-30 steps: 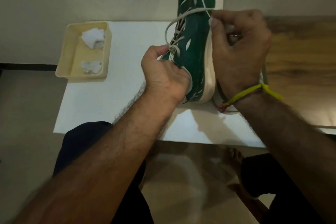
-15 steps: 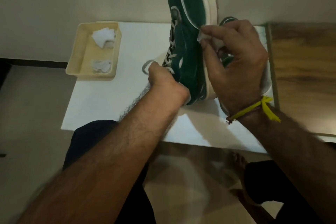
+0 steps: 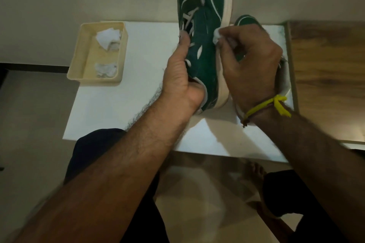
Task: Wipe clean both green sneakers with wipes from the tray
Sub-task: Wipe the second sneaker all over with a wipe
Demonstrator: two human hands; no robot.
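My left hand (image 3: 182, 79) grips a green sneaker (image 3: 203, 25) at its heel and collar, holding it raised above the white table (image 3: 142, 85) with the toe pointing away. A crumpled white wipe (image 3: 217, 36) is pinched in my right hand (image 3: 248, 61) and pressed against the sneaker's green side just above the white sole. The second green sneaker (image 3: 247, 21) lies on the table behind my right hand, mostly hidden. At the table's far left corner, the cream tray (image 3: 79, 61) holds two crumpled wipes (image 3: 107, 39).
A wooden surface (image 3: 325, 77) adjoins the white table on the right. My knees in dark trousers and a bare foot (image 3: 254, 171) show below the table's near edge. A yellow thread band circles my right wrist.
The sneaker has turned, showing more of its green side. My right hand with the wipe has slid down its side toward me.
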